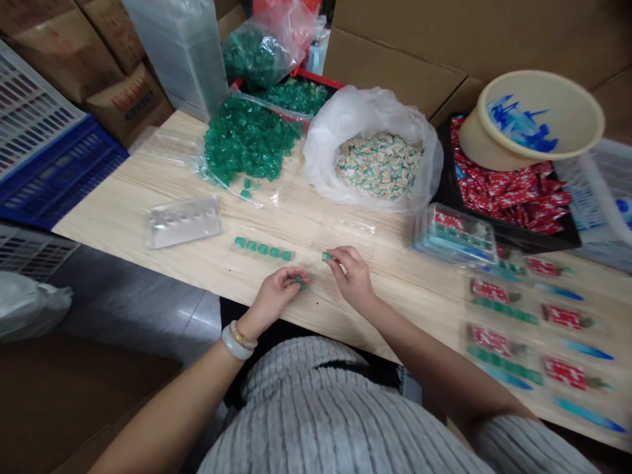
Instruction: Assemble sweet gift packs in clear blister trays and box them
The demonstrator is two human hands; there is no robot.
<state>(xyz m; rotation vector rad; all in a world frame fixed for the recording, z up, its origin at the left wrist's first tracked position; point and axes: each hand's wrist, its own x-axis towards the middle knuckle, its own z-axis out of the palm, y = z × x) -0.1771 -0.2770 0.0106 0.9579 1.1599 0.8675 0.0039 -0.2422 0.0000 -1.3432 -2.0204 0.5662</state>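
My left hand (pixel 277 293) is closed with a small green plastic piece (pixel 301 283) in its curled fingers, just above the table's near edge. Between thumb and forefinger, my right hand (pixel 354 279) pinches another green square piece (pixel 326 256). Beyond my left hand lies a clear strip holding a row of several green squares (pixel 263 249). A thin clear plastic tray (pixel 353 236) rests past my right fingers, hard to make out against the wood. To the left is a stack of clear moulded trays (pixel 185 222).
A heap of green pieces (pixel 247 141) spreads over plastic at the back. Beside it stands a white bag (pixel 320 148) of small printed pieces. A cream tub (pixel 471 138) sits on a black crate of red packets (pixel 513 197). Filled clear packs (pixel 457 237) stand at right, with more laid out nearby.
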